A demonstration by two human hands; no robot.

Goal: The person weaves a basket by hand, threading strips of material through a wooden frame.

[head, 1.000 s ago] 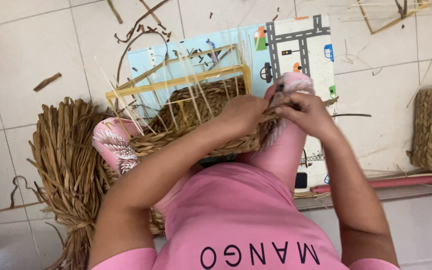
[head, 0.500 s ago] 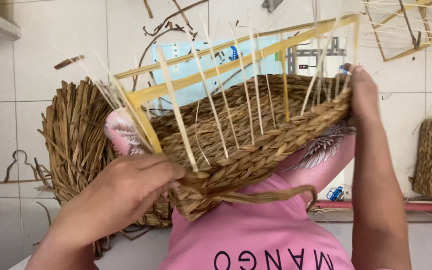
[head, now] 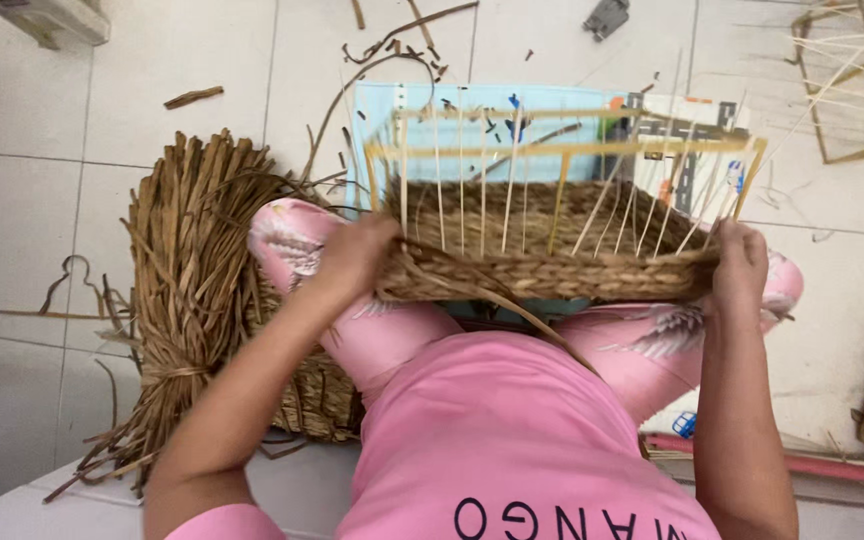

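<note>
the half-woven basket (head: 552, 240) sat across the person's lap, resting on both pink-clad knees, w/ its long axis running left to right across the view and its open mouth tipped up and away from the body toward the tiled floor (head: 182, 50). its woven lower band faced the person, and thin upright stakes rose from it to a pale wooden frame (head: 562, 148) at the top, also lying left-right. the bundle of dried straw (head: 187, 290) lay on the floor just beside the left knee, well clear of both hands. the left hand (head: 357, 255) gripped the basket's left end, fingers curled round the woven rim; the right hand (head: 740, 265) clasped the right end, fingers wrapped on the corner by the stakes. so the basket lay between the two hands, each at one end of the long axis, neither nearer than the other (roughly even hold). a loose strand (head: 522, 310) trailed from the front rim, nearer the left hand, down toward the pink shirt.
</note>
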